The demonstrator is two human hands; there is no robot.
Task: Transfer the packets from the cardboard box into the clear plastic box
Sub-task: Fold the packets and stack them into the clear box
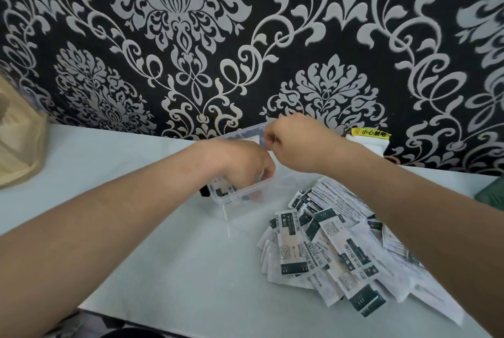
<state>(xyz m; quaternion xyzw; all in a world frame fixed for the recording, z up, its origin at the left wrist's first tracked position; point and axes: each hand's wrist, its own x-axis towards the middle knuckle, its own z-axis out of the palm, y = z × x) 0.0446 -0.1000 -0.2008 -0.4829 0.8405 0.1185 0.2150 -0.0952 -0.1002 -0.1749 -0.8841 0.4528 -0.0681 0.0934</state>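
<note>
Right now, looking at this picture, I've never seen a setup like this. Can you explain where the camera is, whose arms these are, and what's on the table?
There is no machine here. These are a person's two bare arms, filmed by a camera worn on their head that looks forward and down. It is the only view.

The left hand reaches down into a clear plastic box on the pale table. Its fingertips are hidden inside, where a few packets lie. The right hand is above the box's far edge with its fingers curled. I cannot tell if it is pinching anything.

To the right is a loose pile of packets, white and dark green. The tan thing at the far left may be the cardboard box. Behind everything is a black and white patterned wall.
</note>
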